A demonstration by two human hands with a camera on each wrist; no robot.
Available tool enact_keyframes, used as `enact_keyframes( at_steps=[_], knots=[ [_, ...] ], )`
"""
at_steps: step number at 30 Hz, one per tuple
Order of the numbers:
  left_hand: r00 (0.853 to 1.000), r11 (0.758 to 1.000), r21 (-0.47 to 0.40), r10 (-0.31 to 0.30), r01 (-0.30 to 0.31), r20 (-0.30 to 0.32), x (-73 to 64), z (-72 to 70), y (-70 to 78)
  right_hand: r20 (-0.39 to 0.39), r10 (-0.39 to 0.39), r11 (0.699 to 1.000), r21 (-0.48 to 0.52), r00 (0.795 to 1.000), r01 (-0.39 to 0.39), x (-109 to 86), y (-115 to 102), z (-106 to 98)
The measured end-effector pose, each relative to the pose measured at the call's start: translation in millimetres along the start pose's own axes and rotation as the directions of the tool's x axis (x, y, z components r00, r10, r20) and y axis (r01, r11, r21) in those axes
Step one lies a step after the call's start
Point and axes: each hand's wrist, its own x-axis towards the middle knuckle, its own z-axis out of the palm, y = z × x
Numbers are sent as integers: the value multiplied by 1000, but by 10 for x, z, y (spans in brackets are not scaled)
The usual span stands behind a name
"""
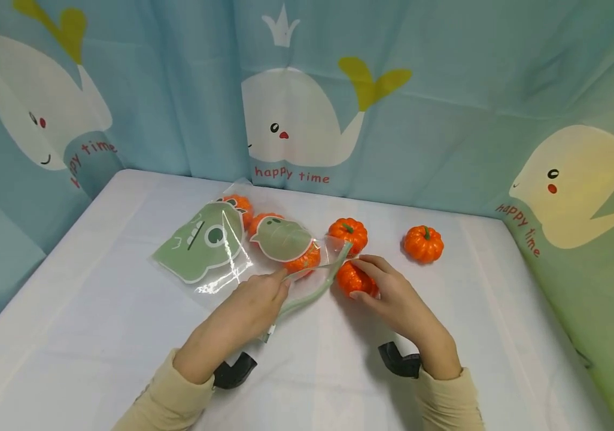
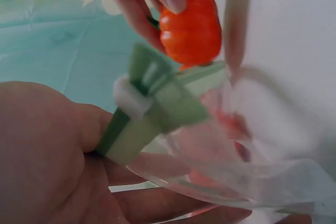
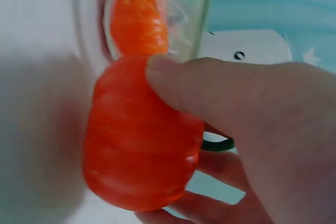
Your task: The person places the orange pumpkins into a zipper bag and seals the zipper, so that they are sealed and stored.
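My left hand (image 1: 255, 302) grips the near edge of a clear zip bag (image 1: 199, 242) printed with green cartoon creatures. Its green zip strip (image 2: 178, 100), with a white slider (image 2: 130, 98), shows in the left wrist view. The mouth of the bag faces right and stands apart. Inside lie several small orange pumpkins (image 1: 304, 261). Between thumb and fingers my right hand (image 1: 395, 293) holds another orange pumpkin (image 3: 142, 140), just right of the bag's mouth. In the right wrist view its green stem (image 3: 218, 144) points toward the palm.
One pumpkin (image 1: 348, 233) sits behind the right hand, close to the zip strip. Another pumpkin (image 1: 423, 244) stands farther right on the white table (image 1: 479, 311). A blue-green curtain (image 1: 199, 90) with whales hangs behind the table and along its sides.
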Motion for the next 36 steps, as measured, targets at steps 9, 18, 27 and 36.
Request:
enact_keyframes(
  at_steps=[9, 18, 27, 36],
  knots=[
    [997, 990, 142, -12, 23, -78, -15, 76, 48, -28, -54, 998, -19, 998, 54, 51, -92, 114],
    [987, 996, 83, -18, 31, -162, 21, 123, 54, -26, -96, 995, -16, 995, 96, 51, -254, 113],
    [984, 997, 68, -18, 31, -180, 24, 165, 63, -40, -172, 984, 39, 984, 174, 57, -387, 257],
    [972, 990, 138, 55, -24, -230, 19, 195, 89, -138, -214, 974, 46, 967, 222, 82, -439, 368]
  ],
)
